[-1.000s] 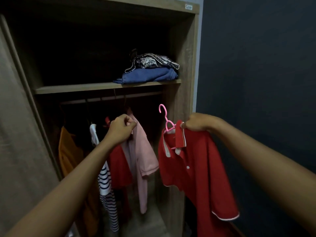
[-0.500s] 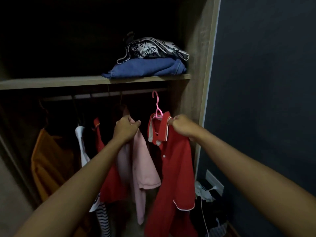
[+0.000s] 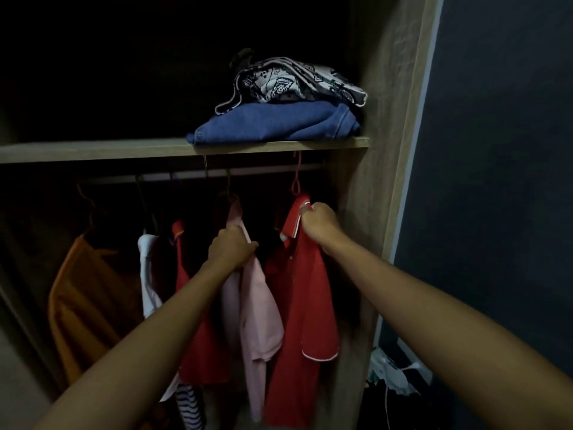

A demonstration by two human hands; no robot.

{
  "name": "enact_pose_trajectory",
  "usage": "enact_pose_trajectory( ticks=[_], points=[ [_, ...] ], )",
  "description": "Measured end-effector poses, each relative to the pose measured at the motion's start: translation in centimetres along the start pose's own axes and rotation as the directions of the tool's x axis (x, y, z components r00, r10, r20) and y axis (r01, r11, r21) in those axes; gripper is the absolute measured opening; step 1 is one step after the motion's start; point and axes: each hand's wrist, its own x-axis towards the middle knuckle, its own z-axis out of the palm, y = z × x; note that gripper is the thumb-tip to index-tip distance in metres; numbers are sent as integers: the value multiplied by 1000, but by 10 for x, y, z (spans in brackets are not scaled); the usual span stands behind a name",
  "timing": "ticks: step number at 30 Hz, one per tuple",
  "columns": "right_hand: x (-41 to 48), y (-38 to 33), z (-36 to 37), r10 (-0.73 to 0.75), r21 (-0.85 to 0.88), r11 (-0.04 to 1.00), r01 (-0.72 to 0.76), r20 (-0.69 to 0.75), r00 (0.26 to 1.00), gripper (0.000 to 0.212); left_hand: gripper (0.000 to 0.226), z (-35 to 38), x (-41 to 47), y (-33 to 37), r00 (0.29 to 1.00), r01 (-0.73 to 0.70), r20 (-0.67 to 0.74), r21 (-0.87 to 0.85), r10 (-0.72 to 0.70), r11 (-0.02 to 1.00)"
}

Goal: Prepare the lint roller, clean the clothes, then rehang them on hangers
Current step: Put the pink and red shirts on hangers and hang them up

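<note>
A red polo shirt (image 3: 305,293) with white trim hangs on a pink hanger (image 3: 296,181) whose hook reaches up to the wardrobe rail (image 3: 192,175) at the right end. My right hand (image 3: 319,220) grips the shirt's collar just below the hook. My left hand (image 3: 231,248) is closed on the shoulder of a pink shirt (image 3: 259,308) hanging to the left, holding it aside. No lint roller is in view.
Further left on the rail hang another red garment (image 3: 198,336), a white and striped one (image 3: 148,274) and an orange one (image 3: 80,305). Folded blue cloth (image 3: 273,124) and patterned cloth (image 3: 294,82) lie on the shelf (image 3: 93,148). The wardrobe side panel (image 3: 387,119) stands right; a plug and cable (image 3: 400,373) are below.
My right hand has carried the red shirt from outside the wardrobe into it, up to the rail. My left hand kept hold of the pink shirt. The view moved closer.
</note>
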Motion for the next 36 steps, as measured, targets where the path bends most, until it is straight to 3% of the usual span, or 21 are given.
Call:
enact_pose_trajectory(
  ticks=[7, 15, 20, 24, 27, 30, 36],
  points=[
    [20, 14, 9, 49, -25, 999, -49, 14, 999, 41, 42, 3, 7, -4, 997, -73, 34, 19, 72, 997],
    [23, 29, 14, 60, -99, 994, -55, 47, 997, 34, 44, 4, 7, -25, 992, -128, 19, 50, 127, 990],
    [9, 38, 22, -69, -294, 955, 39, -92, 993, 42, 43, -2, -9, -44, 969, -227, -102, 13, 227, 974],
    [-27, 28, 39, -281, -237, 944, 228, -219, 935, 31, 46, -17, -37, -75, 837, -401, -391, 39, 384, 915],
    [-69, 8, 71, -452, -142, 891, 431, -193, 871, 20, 41, -45, -68, -109, 691, -489, -577, 72, 436, 869],
    [-124, -10, 124, -561, 6, 824, 567, -136, 817, 13, 41, -73, -97, -156, 609, -498, -679, 77, 411, 864],
    [-222, -17, 246, -514, 223, 852, 475, 173, 840, 4, 45, -113, -133, -266, 541, -466, -764, 76, 351, 882]
  ],
)
